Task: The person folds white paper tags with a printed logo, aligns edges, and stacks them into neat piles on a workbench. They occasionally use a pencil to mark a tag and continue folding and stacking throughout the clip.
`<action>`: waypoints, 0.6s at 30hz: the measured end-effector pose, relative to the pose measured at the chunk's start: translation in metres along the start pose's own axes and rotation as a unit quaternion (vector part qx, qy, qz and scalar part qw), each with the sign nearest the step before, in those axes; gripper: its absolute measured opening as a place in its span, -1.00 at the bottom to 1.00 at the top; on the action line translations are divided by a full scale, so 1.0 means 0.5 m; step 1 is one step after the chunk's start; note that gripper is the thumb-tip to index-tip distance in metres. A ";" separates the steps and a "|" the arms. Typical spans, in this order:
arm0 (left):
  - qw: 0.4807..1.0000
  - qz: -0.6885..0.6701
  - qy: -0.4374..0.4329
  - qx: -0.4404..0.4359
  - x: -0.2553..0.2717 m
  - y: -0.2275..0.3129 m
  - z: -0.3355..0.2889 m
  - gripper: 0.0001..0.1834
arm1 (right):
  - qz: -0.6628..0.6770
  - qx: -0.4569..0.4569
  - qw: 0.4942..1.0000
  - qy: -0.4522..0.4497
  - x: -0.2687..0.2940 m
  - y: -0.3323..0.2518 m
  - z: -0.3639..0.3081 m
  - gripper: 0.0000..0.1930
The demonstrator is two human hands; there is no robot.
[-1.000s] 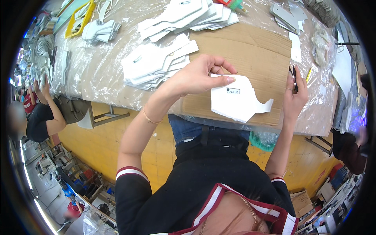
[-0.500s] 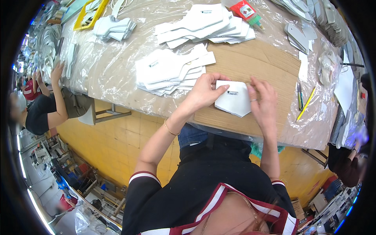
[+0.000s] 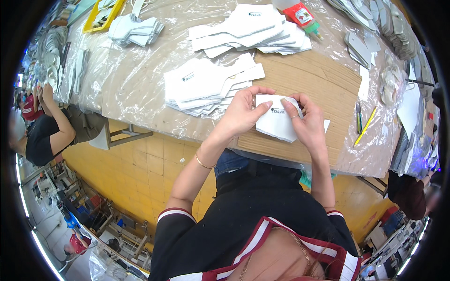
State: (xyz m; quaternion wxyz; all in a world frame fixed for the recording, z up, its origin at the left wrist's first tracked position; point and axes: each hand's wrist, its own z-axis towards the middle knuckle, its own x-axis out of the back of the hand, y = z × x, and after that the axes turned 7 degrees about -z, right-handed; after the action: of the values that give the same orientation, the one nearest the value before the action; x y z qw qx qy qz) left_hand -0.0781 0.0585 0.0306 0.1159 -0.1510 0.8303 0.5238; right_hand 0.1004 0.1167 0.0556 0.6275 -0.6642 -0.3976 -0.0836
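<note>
Between my hands is a white flat cut piece (image 3: pixel 276 125) with a small dark print, tilted over a sheet of brown cardboard (image 3: pixel 335 84). My left hand (image 3: pixel 243 111) pinches its upper left edge, thumb on top and fingers behind. At the upper right edge my right hand (image 3: pixel 310 124) grips it too, thumb pressed on the face beside the print. A small white tip (image 3: pixel 326 125) shows just right of this hand; whether it belongs to the same piece I cannot tell. Left of the cardboard lies a fanned stack of similar white pieces (image 3: pixel 199 83).
Another white stack (image 3: pixel 243 29) lies farther back beside a red-labelled bottle with a green cap (image 3: pixel 300 16). Pens (image 3: pixel 359 118) and a yellow pencil (image 3: pixel 365 125) rest at right. A yellow basket (image 3: pixel 101 21) stands far left. A co-worker (image 3: pixel 49 129) sits at the left.
My right hand has moved left onto the white piece, its thumb now on the face near the print. My left hand keeps its hold in nearly the same place.
</note>
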 end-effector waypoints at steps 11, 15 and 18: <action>0.998 -0.047 0.032 -0.023 -0.011 0.006 0.005 -0.70 | -0.033 -0.007 0.999 0.008 0.004 -0.012 0.008 -0.78; 0.999 -0.030 0.037 -0.015 -0.015 0.016 0.006 -0.69 | -0.029 -0.012 0.999 0.002 0.014 -0.019 0.009 -0.78; 0.999 0.013 0.035 0.004 -0.016 0.025 0.010 -0.70 | -0.021 0.001 1.000 -0.014 0.023 -0.005 0.005 -0.77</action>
State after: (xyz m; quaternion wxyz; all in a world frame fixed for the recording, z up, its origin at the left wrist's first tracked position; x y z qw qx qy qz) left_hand -0.0754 0.0690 0.0418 0.0803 -0.1576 0.8378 0.5165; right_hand 0.1055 0.1236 0.0642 0.6206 -0.6560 -0.4206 -0.0873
